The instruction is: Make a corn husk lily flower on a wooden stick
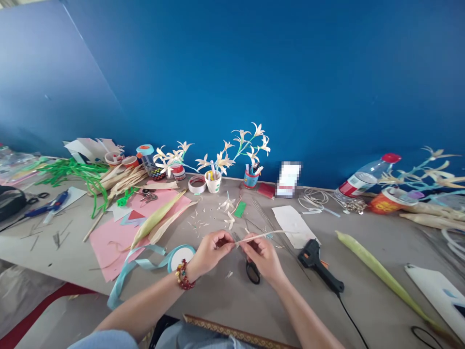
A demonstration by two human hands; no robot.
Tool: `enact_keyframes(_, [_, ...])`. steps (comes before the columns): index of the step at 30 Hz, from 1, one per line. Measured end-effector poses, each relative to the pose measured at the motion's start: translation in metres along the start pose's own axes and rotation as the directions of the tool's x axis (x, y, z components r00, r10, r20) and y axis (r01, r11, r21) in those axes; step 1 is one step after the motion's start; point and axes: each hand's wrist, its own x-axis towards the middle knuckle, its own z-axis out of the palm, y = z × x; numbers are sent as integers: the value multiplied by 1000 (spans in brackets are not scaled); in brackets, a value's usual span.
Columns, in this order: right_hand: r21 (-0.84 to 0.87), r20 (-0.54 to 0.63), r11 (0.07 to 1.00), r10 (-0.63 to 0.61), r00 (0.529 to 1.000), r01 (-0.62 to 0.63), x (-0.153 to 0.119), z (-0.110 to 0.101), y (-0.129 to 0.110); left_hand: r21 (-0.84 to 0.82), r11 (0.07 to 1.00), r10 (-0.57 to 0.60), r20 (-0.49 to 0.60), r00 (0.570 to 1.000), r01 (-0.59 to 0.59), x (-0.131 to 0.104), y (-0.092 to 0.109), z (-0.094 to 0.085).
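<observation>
My left hand (212,252) and my right hand (264,257) are close together above the table. Their fingers pinch a thin, pale strip (271,235), which looks like dried husk. Its long free end reaches out to the right. Partly hidden beneath my right hand lie scissors (253,273), one dark handle loop showing. Beside my left wrist is a roll of light blue ribbon (182,255), its tail trailing left. Small pale husk flowers (228,203) lie beyond my hands, near a green piece (240,209).
A black glue gun (319,266) with a cord lies at right, near white paper (293,226) and a green husk (378,271). Pink sheets (109,242) cover the left. Along the wall stand cups with husk flowers (213,182), a phone (288,179) and a bottle (366,179).
</observation>
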Motion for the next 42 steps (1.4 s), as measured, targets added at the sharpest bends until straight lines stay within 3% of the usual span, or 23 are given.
enact_keyframes(4, [-34,-30,999,3,1000,-4,-3,-2,-8,2,999,-32,38,999,32,2,-5,0])
enact_keyframes(8, [-219,-24,976,-8,1000,3,-14,-32,-19,-45,995,-93,-29,995,92,0,-10,-2])
enact_keyframes(9, [-334,-37,943,-22,999,8,-18,-45,-20,-68,993,-104,-45,994,100,-1,-10,-3])
enact_keyframes(12, [-628,-249,775,-118,961,-67,-35,-78,-20,-149,986,-82,-59,995,72,-4,-8,-4])
enact_keyframes(13, [-687,-256,721,-129,958,-87,-39,-84,-18,-178,983,-66,-52,996,55,-4,-6,-5])
enact_keyframes(18, [-794,-20,607,-83,996,35,-47,-76,-9,-250,968,-33,-9,999,30,-6,-7,-4])
enact_keyframes(22, [-908,-15,418,3,1000,-14,-44,-68,-1,-287,956,-67,-16,998,60,-7,-12,-4])
enact_keyframes(24, [-921,5,390,49,999,-14,-44,-72,4,-298,951,-90,-12,996,82,-8,-12,-4])
enact_keyframes(27, [-880,-5,475,24,1000,-16,-49,-84,8,-295,952,-95,-22,995,84,-9,-9,-5])
enact_keyframes(32, [-543,-71,833,86,994,-111,-57,-93,-2,-301,953,-31,-27,999,21,-13,-2,-5])
enact_keyframes(36, [-213,25,972,107,994,-100,-47,-61,-18,-285,958,-4,7,1000,6,-16,-2,-2])
enact_keyframes(39, [5,49,985,171,984,-171,-31,-24,-24,-263,965,3,-4,1000,-4,-18,-5,1])
enact_keyframes(42, [53,156,975,205,966,-215,-18,3,-25,-252,968,-3,-6,1000,2,-20,-8,3])
